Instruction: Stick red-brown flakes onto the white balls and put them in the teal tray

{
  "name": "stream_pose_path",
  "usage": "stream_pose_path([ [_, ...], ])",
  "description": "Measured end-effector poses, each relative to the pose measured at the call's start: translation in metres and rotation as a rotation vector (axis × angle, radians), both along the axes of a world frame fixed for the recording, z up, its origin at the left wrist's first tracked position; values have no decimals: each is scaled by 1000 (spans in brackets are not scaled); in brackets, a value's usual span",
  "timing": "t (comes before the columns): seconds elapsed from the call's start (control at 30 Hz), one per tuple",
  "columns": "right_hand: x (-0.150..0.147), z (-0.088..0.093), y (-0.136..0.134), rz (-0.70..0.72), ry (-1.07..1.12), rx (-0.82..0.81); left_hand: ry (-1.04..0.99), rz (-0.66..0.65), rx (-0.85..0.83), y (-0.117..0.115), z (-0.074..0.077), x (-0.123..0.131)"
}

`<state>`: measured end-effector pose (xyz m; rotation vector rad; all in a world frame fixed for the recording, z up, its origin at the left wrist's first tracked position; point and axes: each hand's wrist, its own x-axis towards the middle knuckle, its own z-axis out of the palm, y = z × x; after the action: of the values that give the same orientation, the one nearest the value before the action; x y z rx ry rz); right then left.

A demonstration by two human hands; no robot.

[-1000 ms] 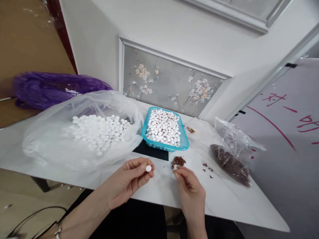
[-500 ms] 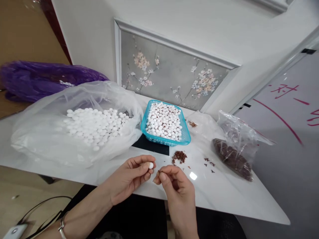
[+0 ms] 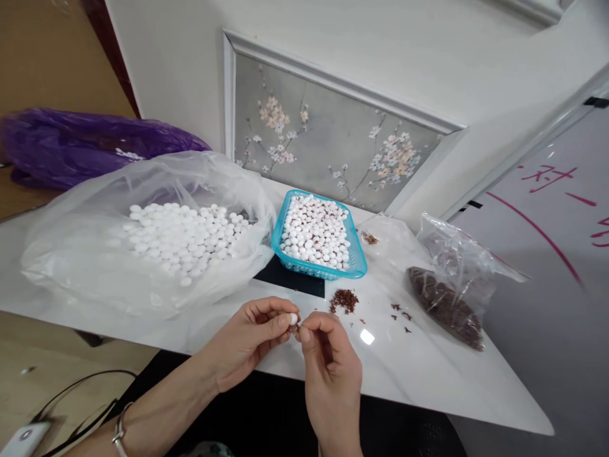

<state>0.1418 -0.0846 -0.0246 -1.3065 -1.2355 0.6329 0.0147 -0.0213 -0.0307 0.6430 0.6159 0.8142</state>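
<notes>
Between thumb and fingers, my left hand (image 3: 259, 339) pinches a small white ball (image 3: 294, 319). My right hand (image 3: 330, 368) is closed in a pinch with its fingertips right beside the ball; a tiny dark piece seems to be between them, too small to name. Just beyond my hands lies a small heap of reddish-brown bits (image 3: 344, 301). Behind it, a blue plastic basket (image 3: 358, 274) holds many white balls, some with brown specks. To the left, a clear plastic bag (image 3: 90, 273) lies open with many plain white balls (image 3: 185, 238) inside.
A zip bag of dark brown material (image 3: 445, 304) lies at the right, with a few loose brown bits (image 3: 401, 313) near it. A purple bag (image 3: 71, 149) sits at the far left. A framed flower panel (image 3: 323, 127) and a whiteboard (image 3: 537, 254) border the white table (image 3: 428, 387).
My right hand has moved left and closer to the white ball, so the fingertips of both hands now nearly meet. The view has shifted slightly.
</notes>
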Motion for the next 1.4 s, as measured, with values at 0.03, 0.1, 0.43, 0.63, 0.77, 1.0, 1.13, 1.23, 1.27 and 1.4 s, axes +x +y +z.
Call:
stream_pose_path([
  [0.03, 0, 0, 0, -1, -3, 2, -1, 1, 2, 0, 0, 0],
  [0.1, 0, -1, 0, -2, -6, 1, 0, 4, 1, 0, 1, 0],
  [0.43, -2, 1, 0, 0, 32, -15, 30, 26, -19, -2, 4, 1],
  [0.63, -2, -3, 1, -13, 25, 2, 70, 42, 1, -1, -1, 1],
  [0.77, -3, -3, 4, -36, -8, 27, 71, 50, 14, -2, 0, 2],
  [1.0, -5, -4, 6, -59, -60, 27, 68, 55, 22, -2, 4, 3],
  [1.13, -5, -4, 7, -76, -105, 33, 82, 55, 28, -2, 4, 2],
  [1.23, -6, -1, 9, -96, -136, 7, 91, 46, 29, -3, 5, 3],
  [1.27, -6, -1, 10, -100, -130, -14, 95, 46, 28, -2, 6, 3],
  [1.4, -7, -3, 12, -79, 7, -33, 67, 54, 42, -1, 8, 6],
])
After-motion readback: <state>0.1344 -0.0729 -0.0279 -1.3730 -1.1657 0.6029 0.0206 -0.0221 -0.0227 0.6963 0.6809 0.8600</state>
